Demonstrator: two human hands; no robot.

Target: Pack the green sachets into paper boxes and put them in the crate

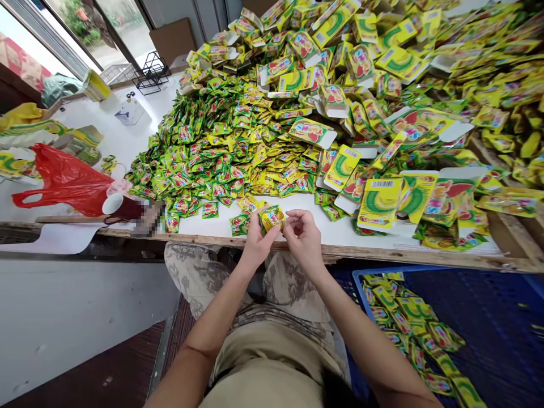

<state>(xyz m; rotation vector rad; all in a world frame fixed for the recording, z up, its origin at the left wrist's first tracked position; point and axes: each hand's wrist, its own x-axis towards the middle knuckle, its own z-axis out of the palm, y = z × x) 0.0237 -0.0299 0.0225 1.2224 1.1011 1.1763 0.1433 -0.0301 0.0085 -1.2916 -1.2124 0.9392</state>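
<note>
My left hand (257, 243) is closed round a small yellow candy sachet (271, 217) at the table's front edge, its thumb lying along the lower side. Close against the sachet's right end is my right hand (305, 238), fingers curled and thumb and forefinger pinched at the edge. Several green sachets (239, 224) lie just left of my left hand. Beyond both hands rises a large heap of green sachets (191, 139) and yellow sachets (272, 164). Printed yellow boxes (378, 203) are piled to the right, some with their flaps up.
A blue crate (425, 272) holding filled yellow packs (412, 311) stands below the table on the right. At left on the white table (108, 110) are a red plastic bag (68, 181), a cup (121, 207) and a black wire rack (152, 72). A wooden strip (361, 251) edges the table.
</note>
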